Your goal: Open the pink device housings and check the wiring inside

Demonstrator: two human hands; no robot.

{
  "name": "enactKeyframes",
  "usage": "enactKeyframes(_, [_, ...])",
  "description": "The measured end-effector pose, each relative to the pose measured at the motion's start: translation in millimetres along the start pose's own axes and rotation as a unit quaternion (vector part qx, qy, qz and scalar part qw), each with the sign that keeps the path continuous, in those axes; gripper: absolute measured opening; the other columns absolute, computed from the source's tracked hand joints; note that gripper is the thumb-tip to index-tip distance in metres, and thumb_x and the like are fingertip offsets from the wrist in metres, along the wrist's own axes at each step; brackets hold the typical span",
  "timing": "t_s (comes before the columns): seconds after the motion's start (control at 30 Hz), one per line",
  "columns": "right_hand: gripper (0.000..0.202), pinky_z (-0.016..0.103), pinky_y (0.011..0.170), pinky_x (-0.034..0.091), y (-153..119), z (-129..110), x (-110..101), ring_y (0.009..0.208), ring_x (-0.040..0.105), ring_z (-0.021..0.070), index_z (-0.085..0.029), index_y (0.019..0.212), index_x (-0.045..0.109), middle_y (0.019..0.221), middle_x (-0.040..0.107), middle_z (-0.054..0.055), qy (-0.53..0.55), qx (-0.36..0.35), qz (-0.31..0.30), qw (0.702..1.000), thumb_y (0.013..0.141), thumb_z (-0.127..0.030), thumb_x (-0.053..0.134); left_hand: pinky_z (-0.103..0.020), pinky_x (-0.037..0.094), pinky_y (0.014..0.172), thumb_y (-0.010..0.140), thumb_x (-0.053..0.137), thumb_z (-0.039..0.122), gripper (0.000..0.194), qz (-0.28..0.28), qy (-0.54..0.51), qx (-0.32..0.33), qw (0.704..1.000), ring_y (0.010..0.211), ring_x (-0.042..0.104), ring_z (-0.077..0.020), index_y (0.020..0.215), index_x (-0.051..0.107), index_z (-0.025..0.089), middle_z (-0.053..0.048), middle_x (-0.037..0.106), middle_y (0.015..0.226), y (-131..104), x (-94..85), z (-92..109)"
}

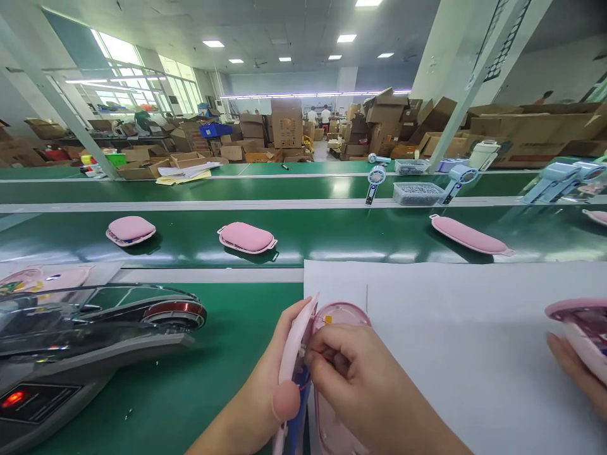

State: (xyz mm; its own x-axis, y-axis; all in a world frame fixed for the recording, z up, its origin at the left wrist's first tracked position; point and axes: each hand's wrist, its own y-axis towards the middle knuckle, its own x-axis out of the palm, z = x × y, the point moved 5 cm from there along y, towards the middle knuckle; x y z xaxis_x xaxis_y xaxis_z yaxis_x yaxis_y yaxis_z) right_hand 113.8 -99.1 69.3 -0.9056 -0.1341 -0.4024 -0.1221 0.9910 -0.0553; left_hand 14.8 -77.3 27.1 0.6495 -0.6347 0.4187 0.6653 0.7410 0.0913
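Observation:
My left hand (253, 395) grips a pink casing half (293, 351), tilted up on its edge with its inner side facing right. Its thumb presses over the near rim. A blue part (300, 395) shows inside that half. My right hand (363, 382) is closed in a pinch at the inner side of the raised half; whatever lies between its fingertips is hidden. Under the right hand, a second pink casing half (348, 309) lies open side up on white paper (427, 379). A small yellow piece (327, 320) shows near its far end.
At left stands a grey machine (95, 373) with a clear cover and a red light. Several pink cases (246, 237) lie on the green conveyor belt (332, 234). Another person's hand (576, 366) holds a pink casing (585, 328) at right. Blue handheld fans (376, 180) stand beyond.

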Motion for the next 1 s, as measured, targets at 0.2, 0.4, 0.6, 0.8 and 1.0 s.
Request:
enactKeyframes(0.2, [0.017, 0.022, 0.053, 0.031, 0, 3, -3, 0.060, 0.045, 0.0107, -0.019, 0.062, 0.049, 0.067, 0.052, -0.002, -0.053, -0.035, 0.031, 0.998, 0.079, -0.016, 0.046, -0.046, 0.032, 0.108, 0.068, 0.068, 0.063, 0.085, 0.013, 0.011, 0.007, 1.000, 0.128, 0.040, -0.0360, 0.137, 0.037, 0.025, -0.011, 0.047, 0.137, 2, -4.4, 4])
enactKeyframes(0.4, [0.038, 0.033, 0.068, 0.040, -12, 36, -40, 0.085, 0.060, 0.0257, -0.027, 0.124, 0.050, 0.101, 0.063, 0.007, -0.239, 0.117, 0.070, 0.961, 0.089, -0.038, 0.041, -0.042, 0.035, 0.108, 0.078, 0.065, 0.044, 0.055, 0.130, 0.011, -0.070, 0.989, 0.126, 0.046, -0.0307, 0.129, 0.052, 0.026, -0.007, 0.056, 0.132, 0, -15.8, 19])
enactKeyframes(0.6, [0.067, 0.027, 0.060, 0.039, -10, 51, -34, 0.074, 0.062, 0.0237, -0.030, 0.144, 0.029, 0.081, 0.067, 0.005, -0.192, 0.150, 0.010, 0.970, 0.082, -0.028, 0.052, -0.040, 0.049, 0.092, 0.067, 0.078, 0.036, 0.060, 0.166, 0.089, -0.102, 0.977, 0.102, 0.064, -0.0299, 0.121, 0.056, 0.026, -0.006, 0.071, 0.103, -1, -26.2, 28])
enactKeyframes(0.8, [0.047, 0.025, 0.058, 0.036, -7, 37, -30, 0.061, 0.053, 0.0168, -0.027, 0.129, 0.048, 0.065, 0.055, -0.003, -0.088, 0.118, 0.086, 0.985, 0.082, -0.032, 0.047, -0.041, 0.041, 0.098, 0.069, 0.074, 0.031, 0.057, 0.239, 0.274, -0.055, 0.930, 0.109, 0.057, -0.0304, 0.121, 0.052, 0.024, -0.007, 0.062, 0.120, -1, -35.2, 39])
enactKeyframes(1.0, [0.040, 0.025, 0.057, 0.035, -13, 30, -21, 0.055, 0.044, 0.0125, -0.021, 0.116, 0.056, 0.060, 0.043, -0.006, -0.020, 0.056, 0.252, 0.966, 0.083, -0.042, 0.045, -0.041, 0.038, 0.096, 0.076, 0.062, 0.027, 0.064, 0.284, 0.354, -0.066, 0.889, 0.101, 0.060, -0.0270, 0.135, 0.037, 0.031, -0.004, 0.062, 0.117, -7, -32.5, 45])
